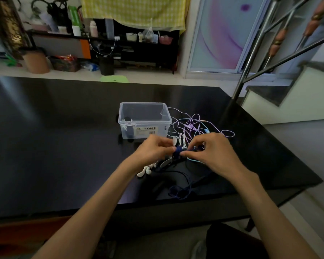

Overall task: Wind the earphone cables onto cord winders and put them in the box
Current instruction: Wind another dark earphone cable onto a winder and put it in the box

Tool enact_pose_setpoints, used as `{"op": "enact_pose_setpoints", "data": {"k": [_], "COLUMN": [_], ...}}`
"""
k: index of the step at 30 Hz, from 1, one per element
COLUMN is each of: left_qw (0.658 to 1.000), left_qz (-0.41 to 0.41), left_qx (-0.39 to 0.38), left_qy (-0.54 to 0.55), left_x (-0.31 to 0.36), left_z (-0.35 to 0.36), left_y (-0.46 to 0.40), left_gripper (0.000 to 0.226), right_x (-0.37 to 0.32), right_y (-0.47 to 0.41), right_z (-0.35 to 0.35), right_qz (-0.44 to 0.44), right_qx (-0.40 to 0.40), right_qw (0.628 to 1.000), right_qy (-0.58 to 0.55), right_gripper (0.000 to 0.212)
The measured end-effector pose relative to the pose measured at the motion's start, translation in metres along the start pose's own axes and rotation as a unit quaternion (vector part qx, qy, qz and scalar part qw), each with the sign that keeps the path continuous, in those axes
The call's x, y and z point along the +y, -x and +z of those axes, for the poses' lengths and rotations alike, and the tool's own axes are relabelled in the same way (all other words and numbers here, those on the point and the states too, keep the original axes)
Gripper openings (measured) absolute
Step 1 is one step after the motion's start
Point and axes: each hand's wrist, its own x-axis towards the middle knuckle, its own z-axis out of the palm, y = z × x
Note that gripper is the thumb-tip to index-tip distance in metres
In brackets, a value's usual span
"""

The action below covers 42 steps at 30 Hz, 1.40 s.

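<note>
A clear plastic box [165, 118] stands on the black table, with one dark wound item [128, 119] inside at its left. Just in front of the box, my left hand [153, 150] pinches a winder with dark blue cable [177, 152] wrapped on it. My right hand [211, 150] grips the same dark blue cable from the right. Its loose end [180, 191] trails toward the table's near edge. Purple earphone cables [193, 124] lie tangled right of the box. White bone-shaped winders [145, 170] rest under my left wrist.
The black table [64, 146] ends close to my body and at the right. A steel stair rail [251, 58] rises past the table's far right corner. A low dark shelf [120, 47] with bottles and pots lines the back wall.
</note>
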Motion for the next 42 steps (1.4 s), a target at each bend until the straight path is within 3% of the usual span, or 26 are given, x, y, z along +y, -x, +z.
{"op": "enact_pose_setpoints", "data": {"k": [6,13,20,25,29,32,37,42], "left_qw": [0.994,0.986,0.991,0.990,0.980,0.972,0.970,0.942], "left_qz": [-0.045,-0.029,-0.019,-0.011,0.020,0.056,0.060,-0.001], "left_qx": [-0.077,-0.131,-0.130,-0.140,-0.191,-0.229,-0.149,-0.007], "left_qy": [-0.054,-0.094,-0.013,-0.014,-0.041,0.004,0.182,0.336], "left_x": [0.003,0.011,0.012,0.012,0.009,0.011,0.015,0.014], "left_z": [0.001,0.004,0.001,0.001,-0.001,-0.001,0.000,0.012], "left_y": [0.005,0.008,0.013,0.014,0.016,0.019,0.015,0.010], "left_gripper": [0.030,0.029,0.023,0.026,0.033,0.033,0.031,0.019], "right_x": [0.012,0.017,0.021,0.026,0.032,0.031,0.026,0.009], "right_y": [0.000,0.002,0.001,0.000,0.001,0.004,-0.002,-0.015], "right_z": [-0.016,-0.016,-0.020,-0.020,-0.025,-0.025,-0.005,0.024], "right_qz": [0.000,-0.003,0.051,0.056,0.081,0.100,0.173,0.168], "right_qx": [-0.168,-0.131,-0.111,-0.143,-0.256,-0.328,-0.201,-0.105], "right_qw": [0.983,0.986,0.980,0.971,0.945,0.918,0.910,0.932], "right_qy": [-0.072,-0.103,-0.159,-0.184,-0.188,-0.202,-0.318,-0.304], "right_gripper": [0.016,0.010,0.016,0.025,0.033,0.029,0.046,0.042]}}
